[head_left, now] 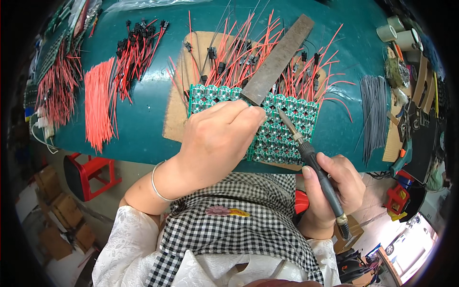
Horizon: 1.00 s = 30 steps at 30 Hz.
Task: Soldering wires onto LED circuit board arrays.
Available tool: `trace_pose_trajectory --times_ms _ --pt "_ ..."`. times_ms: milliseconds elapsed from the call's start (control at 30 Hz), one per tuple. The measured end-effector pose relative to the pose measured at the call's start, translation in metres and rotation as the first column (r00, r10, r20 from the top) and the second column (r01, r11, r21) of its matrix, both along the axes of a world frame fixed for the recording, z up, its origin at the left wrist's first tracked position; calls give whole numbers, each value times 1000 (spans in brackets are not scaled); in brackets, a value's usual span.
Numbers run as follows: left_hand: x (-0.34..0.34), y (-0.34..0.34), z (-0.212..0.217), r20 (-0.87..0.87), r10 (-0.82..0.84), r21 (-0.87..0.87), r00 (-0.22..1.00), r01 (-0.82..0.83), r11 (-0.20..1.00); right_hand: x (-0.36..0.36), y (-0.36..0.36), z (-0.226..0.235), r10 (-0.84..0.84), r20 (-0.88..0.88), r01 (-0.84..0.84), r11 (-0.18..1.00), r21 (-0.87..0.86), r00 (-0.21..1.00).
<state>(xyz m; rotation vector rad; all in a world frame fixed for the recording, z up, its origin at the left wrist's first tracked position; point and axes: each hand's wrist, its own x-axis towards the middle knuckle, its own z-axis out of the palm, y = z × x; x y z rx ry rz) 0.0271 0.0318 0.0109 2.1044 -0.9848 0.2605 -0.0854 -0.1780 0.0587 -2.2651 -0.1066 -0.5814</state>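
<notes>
A panel of small green circuit boards (287, 138) lies at the table's near edge, with red and black wires (239, 48) fanning out behind it. My left hand (215, 138) is over the panel's left half, its fingers closed in a pinch; whatever they hold is hidden. My right hand (342, 184) grips a soldering iron (320, 177) by its dark handle. The iron's tip slants up and left to the boards, just right of my left fingertips; whether it touches cannot be made out. A flat grey metal bar (279, 60) lies slantwise across the wires and the panel's far edge.
A tan board (174, 122) lies under the panel. Left are bundles of red wires (99, 103) and black-connector leads (141, 43); right, dark grey wires (374, 115). White rolls (386, 32) and tools fill the far right. A red stool (95, 174) stands below the table's left.
</notes>
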Motion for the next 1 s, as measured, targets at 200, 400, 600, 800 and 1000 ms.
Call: trace_pose_trajectory --times_ms 200,400,600,800,1000 --pt "0 -2 -1 -20 18 2 1000 -18 1000 3 3 -1 0 -28 -1 999 -44 1000" --pt "0 -4 -5 -14 13 39 1000 -13 999 1 10 -6 -5 7 5 998 -67 1000" --pt "-2 -10 0 -24 33 117 999 -30 993 3 13 2 32 -33 -37 985 -170 999" --pt "-2 -9 5 5 62 -10 998 -62 998 7 10 5 39 -10 -40 988 -150 999" --pt "-5 12 13 -6 -6 39 1000 6 999 2 -7 5 -12 50 11 1000 18 999"
